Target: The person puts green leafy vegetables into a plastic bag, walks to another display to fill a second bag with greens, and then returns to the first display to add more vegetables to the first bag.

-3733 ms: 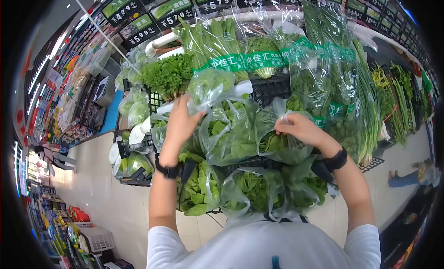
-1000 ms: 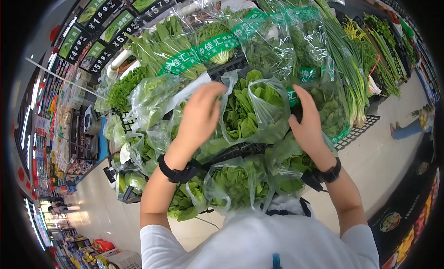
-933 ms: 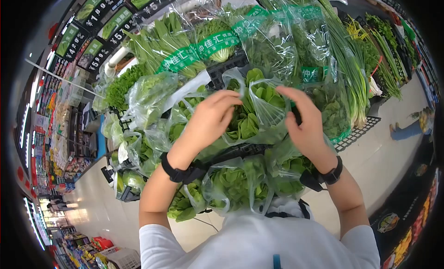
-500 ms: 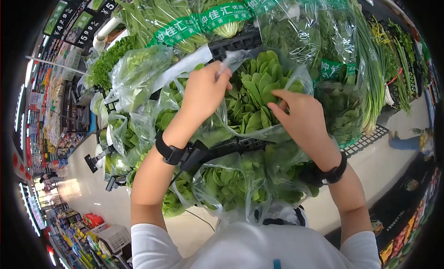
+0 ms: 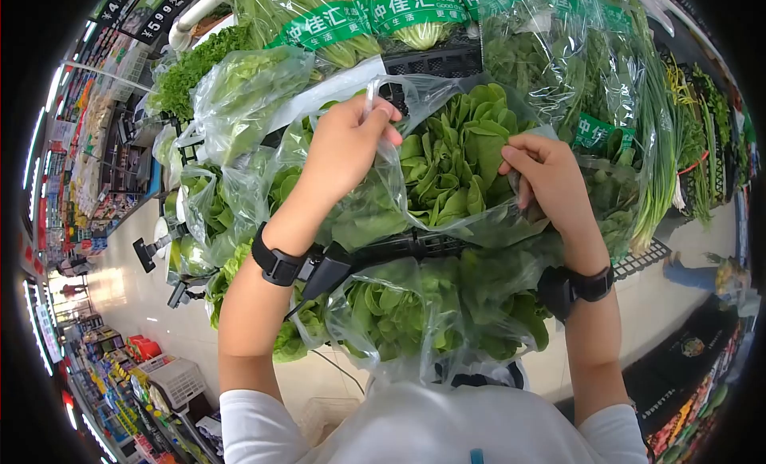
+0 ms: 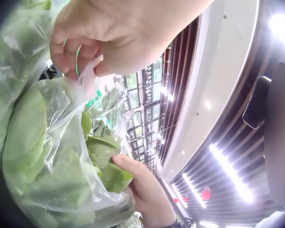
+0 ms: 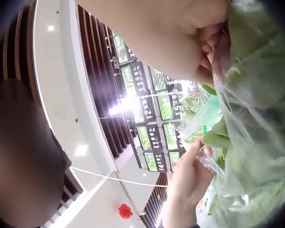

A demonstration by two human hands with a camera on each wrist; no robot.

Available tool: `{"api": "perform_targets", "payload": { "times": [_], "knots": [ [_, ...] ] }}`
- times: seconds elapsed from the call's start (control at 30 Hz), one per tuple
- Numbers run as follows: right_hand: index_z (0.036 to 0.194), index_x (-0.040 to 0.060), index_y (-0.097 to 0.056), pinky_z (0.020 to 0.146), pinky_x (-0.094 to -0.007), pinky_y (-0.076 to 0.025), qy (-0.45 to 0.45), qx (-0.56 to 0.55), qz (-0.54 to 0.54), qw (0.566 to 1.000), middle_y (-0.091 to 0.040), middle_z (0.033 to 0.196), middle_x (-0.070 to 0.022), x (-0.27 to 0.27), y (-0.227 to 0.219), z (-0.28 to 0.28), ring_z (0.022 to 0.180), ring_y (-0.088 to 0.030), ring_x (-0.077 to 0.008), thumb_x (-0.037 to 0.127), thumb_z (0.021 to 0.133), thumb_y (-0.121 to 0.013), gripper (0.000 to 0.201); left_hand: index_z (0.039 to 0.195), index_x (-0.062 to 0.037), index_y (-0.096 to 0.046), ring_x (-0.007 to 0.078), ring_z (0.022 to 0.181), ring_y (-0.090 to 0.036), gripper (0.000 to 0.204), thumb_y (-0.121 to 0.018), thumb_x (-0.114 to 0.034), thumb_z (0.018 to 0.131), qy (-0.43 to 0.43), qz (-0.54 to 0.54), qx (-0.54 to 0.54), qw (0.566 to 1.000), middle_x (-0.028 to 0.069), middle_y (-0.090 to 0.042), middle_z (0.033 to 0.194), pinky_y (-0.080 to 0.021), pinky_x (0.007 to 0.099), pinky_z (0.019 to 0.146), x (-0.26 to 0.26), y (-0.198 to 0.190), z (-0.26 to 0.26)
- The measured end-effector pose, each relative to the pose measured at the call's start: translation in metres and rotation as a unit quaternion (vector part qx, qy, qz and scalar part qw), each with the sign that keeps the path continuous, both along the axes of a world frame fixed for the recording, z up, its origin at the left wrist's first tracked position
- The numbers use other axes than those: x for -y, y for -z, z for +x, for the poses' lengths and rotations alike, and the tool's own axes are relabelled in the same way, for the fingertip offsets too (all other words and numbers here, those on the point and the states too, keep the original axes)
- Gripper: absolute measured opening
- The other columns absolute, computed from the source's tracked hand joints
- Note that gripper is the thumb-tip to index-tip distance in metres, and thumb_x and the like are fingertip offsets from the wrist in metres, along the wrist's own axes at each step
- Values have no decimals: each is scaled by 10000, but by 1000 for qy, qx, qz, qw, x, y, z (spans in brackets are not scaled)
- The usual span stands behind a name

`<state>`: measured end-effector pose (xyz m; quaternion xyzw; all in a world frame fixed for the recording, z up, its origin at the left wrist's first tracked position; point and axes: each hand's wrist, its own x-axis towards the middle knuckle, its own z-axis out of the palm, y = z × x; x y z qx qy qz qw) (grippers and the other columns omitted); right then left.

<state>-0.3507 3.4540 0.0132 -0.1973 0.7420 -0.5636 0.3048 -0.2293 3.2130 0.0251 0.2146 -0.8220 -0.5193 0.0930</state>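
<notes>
An opened clear plastic bag (image 5: 388, 185) of leafy green lettuce (image 5: 455, 157) lies in front of me, its mouth spread and the leaves exposed. My left hand (image 5: 345, 145) pinches the bag's upper left edge between thumb and fingers; the left wrist view shows the film pulled up taut from the fingertips. At the bag's right side, my right hand (image 5: 550, 173) has its thumb against the leaves and its fingers curled at the plastic edge. In the right wrist view, those fingers (image 7: 208, 47) grip the film, partly hidden by the bag.
A closed bag of greens (image 5: 249, 105) lies at left beside curly greens (image 5: 191, 65). More bagged lettuce (image 5: 399, 312) sits nearest my body. Behind are green-banded packs (image 5: 419, 21) and a black crate (image 5: 435, 63); long scallions (image 5: 658, 169) stand at right.
The left hand has let go of the knotted bag, which now lies at left, and pinches the open bag's edge. The right hand has come to this bag's right side; its leaves are more exposed.
</notes>
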Motion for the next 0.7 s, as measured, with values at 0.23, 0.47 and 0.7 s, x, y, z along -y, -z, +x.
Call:
{"api": "perform_targets", "payload": {
  "times": [0.23,0.47,0.7],
  "knots": [
    [1038,-38,-650,434,-204,-418,-11,35,-29,999,-660,819,-61,-1,4,-3,460,-525,-64,111,942,-568,195,944,-11,-659,103,617,-562,232,-496,-175,919,6,21,-13,1000,48,-679,708,-439,275,615,1,4,-2],
    [1063,-10,-662,448,-210,-405,-19,7,-10,1000,-647,793,-28,4,-5,4,458,-526,-68,120,899,-626,213,1040,-66,-638,243,919,-550,302,-675,46,762,-99,-358,-243,896,67,-576,957,-462,320,798,-42,-18,-7],
    [1046,26,-669,517,-284,-396,-66,-191,44,978,-593,683,-26,19,3,12,541,-511,-113,116,830,-701,235,895,-94,-656,240,759,-610,121,-716,-77,792,105,-223,-49,968,43,-642,757,-402,349,783,-60,-13,-1]
  ]
}}
